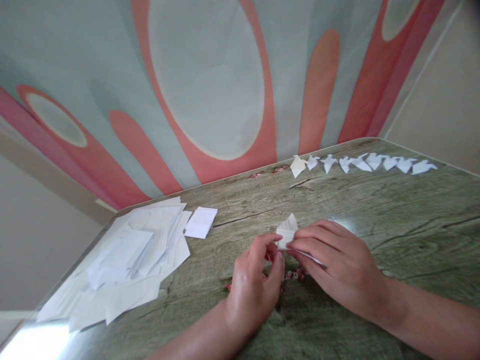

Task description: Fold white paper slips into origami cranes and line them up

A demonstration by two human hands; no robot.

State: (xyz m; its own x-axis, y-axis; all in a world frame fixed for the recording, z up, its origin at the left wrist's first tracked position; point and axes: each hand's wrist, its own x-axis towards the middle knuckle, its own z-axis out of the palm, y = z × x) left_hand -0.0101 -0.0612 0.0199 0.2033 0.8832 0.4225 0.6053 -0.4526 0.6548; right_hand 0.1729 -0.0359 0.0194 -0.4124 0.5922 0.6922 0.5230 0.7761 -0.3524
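Greyish-blue sheet printed with coral-pink ovals and rounded bars [206, 75] hangs behind a wood-grain, grey-brown surface [240, 207]. Small folded piece of off-white lined paper [287, 236] sits between both hands, near edge of surface: pointed tip up, thin crease lines, flat layered lower part, partly hidden by fingers. Left hand [255, 280]: grip clamped on its left edge, index finger and thumb. Right hand [337, 265]: grip clamped on its right side, fingers over the top. Far right, row of angular folded white paper figures [374, 161], cream-toned one at left end. Left side, messy overlapping pile of white paper sheets [168, 240]; just beside it, neat small white paper rectangles [201, 223], stacked. Red floral print [296, 274] shows below the hands. Plain pale wall [438, 105] at right.
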